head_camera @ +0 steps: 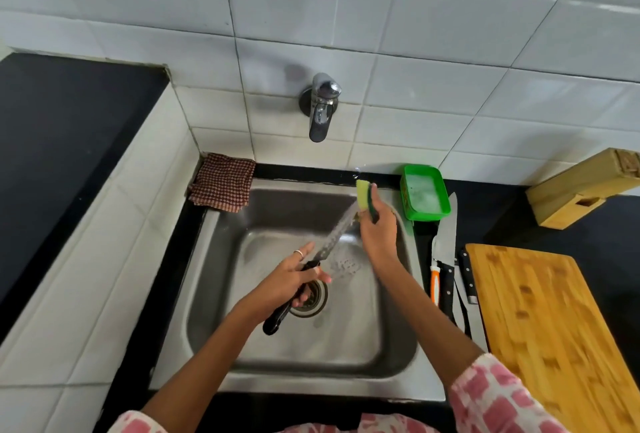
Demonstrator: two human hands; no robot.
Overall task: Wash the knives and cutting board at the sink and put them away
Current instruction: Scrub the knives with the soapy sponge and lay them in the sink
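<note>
Bare forearms, pink-and-white patterned sleeves (491, 394), thin silver ring (298, 253) on the left hand (289, 280)

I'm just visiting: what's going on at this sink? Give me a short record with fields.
activity: scrubbing a knife over the sink
left hand: holds the knife by its black handle
right hand: holds sponge at the blade tip
waiting: other knives and cutting board on the counter, right of the sink
nearby: green soap tray, knife block, checked cloth
tap: no water visible
</note>
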